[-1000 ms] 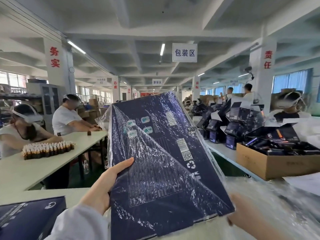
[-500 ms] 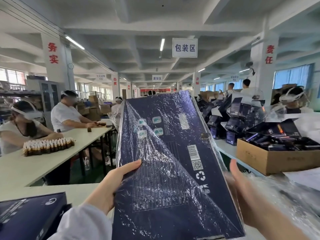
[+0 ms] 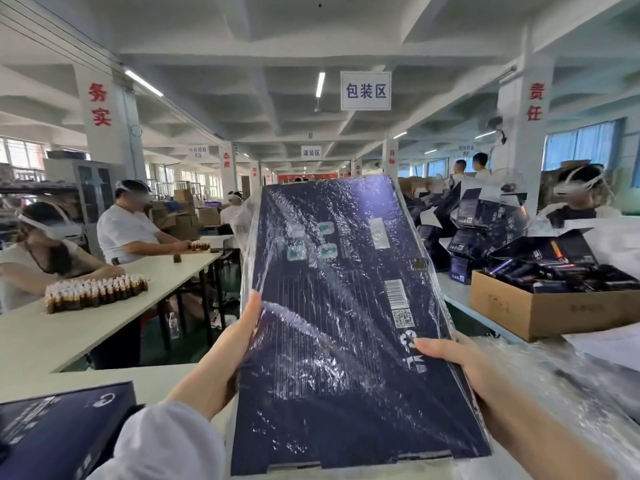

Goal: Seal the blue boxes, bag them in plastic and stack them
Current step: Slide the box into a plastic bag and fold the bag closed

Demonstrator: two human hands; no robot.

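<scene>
Left hand grips the left edge of the blue box: thumb laid up the front face, fingers curled behind, out of sight. Right hand clamps the right edge the same way, thumb across the face just below the QR code, other fingers hidden behind.

Box is held up in the air btw the two hands, tipped back, printed panel w/ barcode toward the camera, clear of the worktable.

Plastic bag is already on it: crinkled film over the whole face, slack bunched at the top-left corner. Near edge looks bare, so prob. the bag mouth is there; can't tell if it's tucked.

Progress, as a judgement: this box is closed and bagged, approx. two of three steps done. Left: tidy the slack and set it on a stack. No finished stack is in view.

More work waits. A second blue box lies at lower left w/ no film visible. Loose clear plastic is heaped on the right, and beyond it sits a cardboard carton of dark items.
</scene>
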